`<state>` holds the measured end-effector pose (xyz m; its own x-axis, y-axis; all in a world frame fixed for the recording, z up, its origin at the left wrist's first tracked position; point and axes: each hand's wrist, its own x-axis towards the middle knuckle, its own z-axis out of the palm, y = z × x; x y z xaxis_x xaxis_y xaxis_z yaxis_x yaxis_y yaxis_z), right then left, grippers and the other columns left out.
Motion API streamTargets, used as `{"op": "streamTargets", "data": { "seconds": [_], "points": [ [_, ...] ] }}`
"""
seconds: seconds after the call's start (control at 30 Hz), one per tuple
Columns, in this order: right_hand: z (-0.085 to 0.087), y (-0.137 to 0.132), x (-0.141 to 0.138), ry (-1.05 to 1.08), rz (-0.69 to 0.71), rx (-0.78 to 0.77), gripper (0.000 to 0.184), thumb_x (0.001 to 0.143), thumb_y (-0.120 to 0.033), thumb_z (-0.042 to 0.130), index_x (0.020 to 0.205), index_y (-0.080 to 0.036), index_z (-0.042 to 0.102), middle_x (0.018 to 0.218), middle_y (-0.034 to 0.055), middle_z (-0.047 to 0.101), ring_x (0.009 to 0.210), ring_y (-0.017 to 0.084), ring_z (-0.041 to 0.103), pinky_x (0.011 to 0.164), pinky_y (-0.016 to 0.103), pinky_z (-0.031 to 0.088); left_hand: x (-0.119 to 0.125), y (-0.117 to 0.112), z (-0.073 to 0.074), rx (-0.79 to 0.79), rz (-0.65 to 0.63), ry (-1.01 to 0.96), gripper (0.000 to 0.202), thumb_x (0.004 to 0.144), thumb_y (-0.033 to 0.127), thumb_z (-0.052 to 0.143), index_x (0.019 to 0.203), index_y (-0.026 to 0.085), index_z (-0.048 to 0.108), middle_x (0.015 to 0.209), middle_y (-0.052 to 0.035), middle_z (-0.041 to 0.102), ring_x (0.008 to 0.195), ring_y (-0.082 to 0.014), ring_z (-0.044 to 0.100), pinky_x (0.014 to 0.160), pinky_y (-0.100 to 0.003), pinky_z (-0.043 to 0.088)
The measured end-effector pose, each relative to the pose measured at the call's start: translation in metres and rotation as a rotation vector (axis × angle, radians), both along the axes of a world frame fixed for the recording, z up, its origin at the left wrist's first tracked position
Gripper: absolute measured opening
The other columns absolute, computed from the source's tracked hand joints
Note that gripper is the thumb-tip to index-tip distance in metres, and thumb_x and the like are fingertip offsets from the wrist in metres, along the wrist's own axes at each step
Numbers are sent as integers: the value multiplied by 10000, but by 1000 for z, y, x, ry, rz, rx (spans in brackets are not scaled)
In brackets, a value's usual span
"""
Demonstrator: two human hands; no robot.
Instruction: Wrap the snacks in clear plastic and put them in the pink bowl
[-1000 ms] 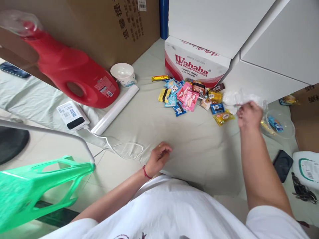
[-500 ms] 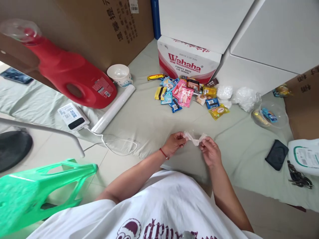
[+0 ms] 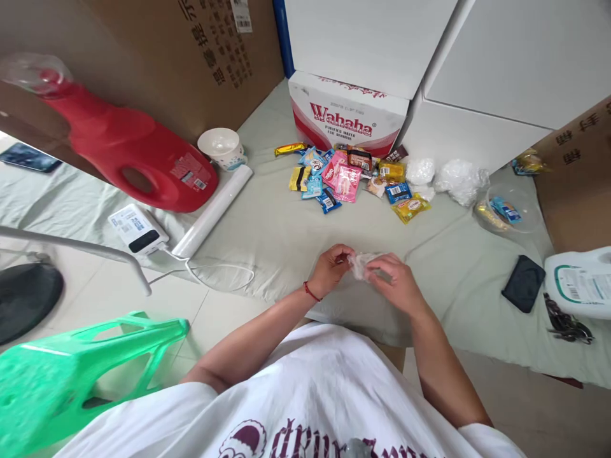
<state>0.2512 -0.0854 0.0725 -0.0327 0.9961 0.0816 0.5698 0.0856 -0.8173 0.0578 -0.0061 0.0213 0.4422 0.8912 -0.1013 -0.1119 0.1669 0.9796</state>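
Note:
My left hand (image 3: 330, 270) and my right hand (image 3: 396, 283) meet over the pale green sheet (image 3: 286, 235), both pinching a small crumpled clear plastic bag (image 3: 361, 263) between their fingertips. A red string bracelet circles my left wrist. Beyond the hands lies a heap of snack packets (image 3: 346, 178) in pink, blue and yellow wrappers, in front of a red-and-white Wahaha carton (image 3: 348, 117). Crumpled clear plastic bags (image 3: 453, 178) lie to the right of the snacks.
A red detergent jug (image 3: 124, 152), a white paper bowl (image 3: 220, 146), a white roll (image 3: 212, 211) and a power bank (image 3: 138, 230) with a cable lie left. A clear bowl (image 3: 508, 210), a black pouch (image 3: 523, 284) and a white jug (image 3: 580, 283) sit right. A green stool (image 3: 81, 369) stands near left.
My right hand came back from the pile of plastic bags with one thin bag; both hands now work it together in front of me, closer than half a second ago.

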Motion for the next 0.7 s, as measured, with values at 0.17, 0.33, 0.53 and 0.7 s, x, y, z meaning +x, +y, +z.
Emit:
{"op": "streamTargets", "data": {
  "seconds": [0.17,0.33,0.53,0.7],
  "points": [
    [-30,3,-24,259,-193,-151,289,937,-479,585,910,-210,688,843,37,696,712,163,593,673,283,475,-6,-5,2,-140,157,-81,413,784,387,760,1117,218,584,1064,-37,629,853,-147,647,786,-311,547],
    [-39,-2,-45,384,-313,-229,309,886,-513,629,881,-206,662,785,12,671,668,145,557,639,264,447,-10,-25,5,-35,163,131,433,756,490,809,1033,205,639,1180,-102,632,1101,-244,621,887,-365,545],
    [-28,0,-29,733,-461,-156,317,780,-509,761,835,-226,629,961,27,700,839,162,639,771,301,540,-12,-16,5,-325,196,-111,408,713,525,820,847,204,607,847,1,642,830,-161,633,778,-310,537],
    [-21,-3,-13,1129,-570,-307,432,666,-456,899,827,-229,569,803,-25,666,580,85,577,536,216,516,-15,-1,2,-498,161,-172,471,663,514,855,844,205,549,669,80,498,546,-66,466,535,-211,411]
  ]
}}
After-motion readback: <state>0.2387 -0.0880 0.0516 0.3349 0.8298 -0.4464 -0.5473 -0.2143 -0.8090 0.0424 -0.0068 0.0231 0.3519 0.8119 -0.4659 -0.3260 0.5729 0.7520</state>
